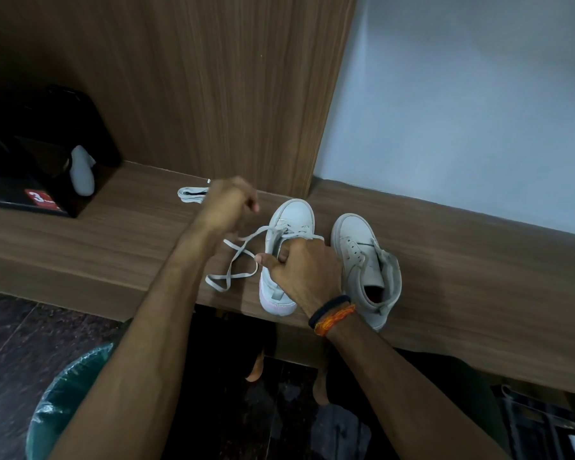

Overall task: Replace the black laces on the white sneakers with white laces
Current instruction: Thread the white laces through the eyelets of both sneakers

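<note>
Two white sneakers on the wooden table (113, 240), toes toward the wall. Right hand (299, 270) has its grip curled around the left sneaker (287, 247) at mid-upper. Left hand (228, 204) raised above the table, fingers curled in a narrow grip; whether it pinches the white lace (236, 257) cannot be told. Lace loops loosely left of that shoe. Right sneaker (365, 260) unlaced, just beside. Bundled spare lace (191, 195) lies behind the left hand.

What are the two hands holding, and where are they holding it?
The right hand grips the left sneaker around its middle, over the tongue. The left hand is curled, seemingly pinching the white lace, but the pinch itself is hidden.
</note>
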